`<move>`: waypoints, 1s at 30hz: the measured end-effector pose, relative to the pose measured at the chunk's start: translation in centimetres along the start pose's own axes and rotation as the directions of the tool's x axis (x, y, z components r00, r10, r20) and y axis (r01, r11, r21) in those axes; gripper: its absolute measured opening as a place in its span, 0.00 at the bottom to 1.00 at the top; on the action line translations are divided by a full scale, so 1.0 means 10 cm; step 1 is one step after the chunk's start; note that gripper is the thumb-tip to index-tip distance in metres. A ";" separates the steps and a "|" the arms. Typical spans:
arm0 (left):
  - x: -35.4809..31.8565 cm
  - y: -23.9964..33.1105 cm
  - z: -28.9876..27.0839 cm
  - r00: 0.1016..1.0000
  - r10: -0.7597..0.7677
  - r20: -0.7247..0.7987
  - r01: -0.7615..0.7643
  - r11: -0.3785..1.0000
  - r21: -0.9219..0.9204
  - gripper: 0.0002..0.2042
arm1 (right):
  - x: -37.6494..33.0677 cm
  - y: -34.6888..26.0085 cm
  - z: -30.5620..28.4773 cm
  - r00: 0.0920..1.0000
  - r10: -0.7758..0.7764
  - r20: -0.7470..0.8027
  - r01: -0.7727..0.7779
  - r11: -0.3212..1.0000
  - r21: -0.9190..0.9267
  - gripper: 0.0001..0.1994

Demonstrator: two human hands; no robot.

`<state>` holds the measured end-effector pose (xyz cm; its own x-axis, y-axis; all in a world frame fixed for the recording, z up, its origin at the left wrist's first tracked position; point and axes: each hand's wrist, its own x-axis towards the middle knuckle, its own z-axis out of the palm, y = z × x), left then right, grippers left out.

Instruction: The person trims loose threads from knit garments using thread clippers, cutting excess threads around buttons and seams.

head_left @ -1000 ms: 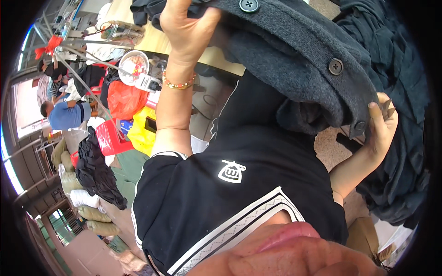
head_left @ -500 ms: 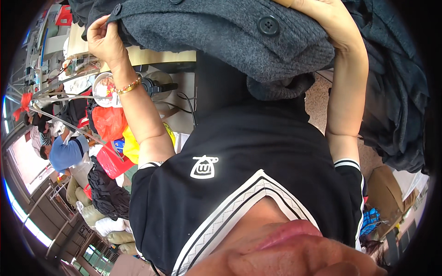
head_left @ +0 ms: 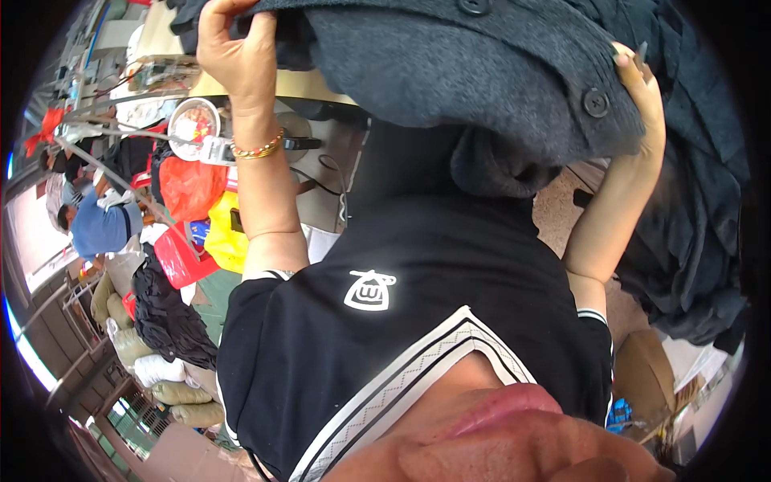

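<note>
Charcoal buttoned garment [head_left: 450, 76] spans the gap between a worker's raised hands, its front edge curving from one to the other above the lap. The left hand [head_left: 239, 50] pinches the far edge between thumb and fingers, the fingertips partly cut off by the top of the view. The right hand [head_left: 642, 95] grips the opposite end, thumb on the near side, fingers mostly hidden; a small pointed grey tool [head_left: 641, 55], perhaps thread snips, juts from it. One dark button [head_left: 595, 102] sits just beside that right hand, another [head_left: 474, 6] between the two hands. Beyond the right hand spills dark cloth [head_left: 691, 185]; below the left shows a pale surface [head_left: 301, 87]. From where I stand, the step in hand looks like spreading and turning the buttoned edge, likely for checking or trimming. Any next move would call for a steady left-hand pinch and the tool's point clear of the knit.
</note>
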<state>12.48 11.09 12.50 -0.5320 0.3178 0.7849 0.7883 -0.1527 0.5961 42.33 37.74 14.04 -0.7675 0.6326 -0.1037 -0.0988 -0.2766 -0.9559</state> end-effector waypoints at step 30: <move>-0.28 1.48 1.27 0.774 0.109 0.624 -0.188 0.980 0.063 0.12 | -0.83 0.31 0.19 0.802 -0.567 0.188 0.459 0.382 -0.802 0.17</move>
<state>29.51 19.83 16.98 -0.1330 0.8134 0.5663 0.8921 -0.1508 0.4260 47.20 30.26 12.43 -0.6786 0.5277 0.5109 0.1184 0.7650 -0.6330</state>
